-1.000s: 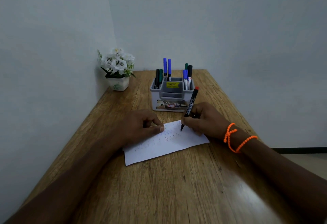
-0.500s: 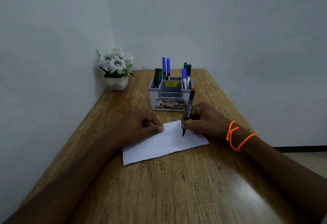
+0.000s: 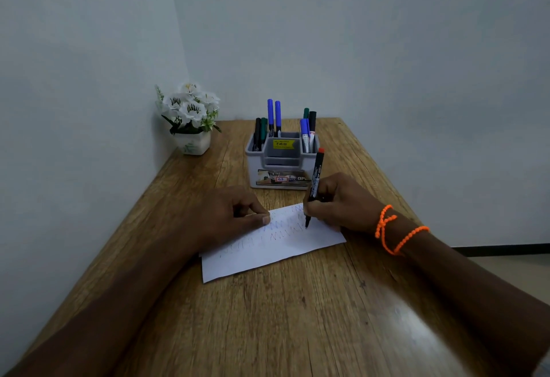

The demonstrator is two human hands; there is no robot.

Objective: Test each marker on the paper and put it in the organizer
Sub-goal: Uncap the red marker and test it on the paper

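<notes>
Testing, item in hand: your right hand (image 3: 345, 201) grips the red-capped marker (image 3: 314, 183) in a writing hold, tip touching the paper (image 3: 268, 254), further down the sheet than a second ago, so the scribble is likely almost done. Your left hand (image 3: 229, 216) pins the sheet, fingers curled and pressing its upper edge, unchanged. Organizer (image 3: 281, 165) stands just behind the paper, already holding blue, green and black markers. Remaining for this item: lift and slot it in.
</notes>
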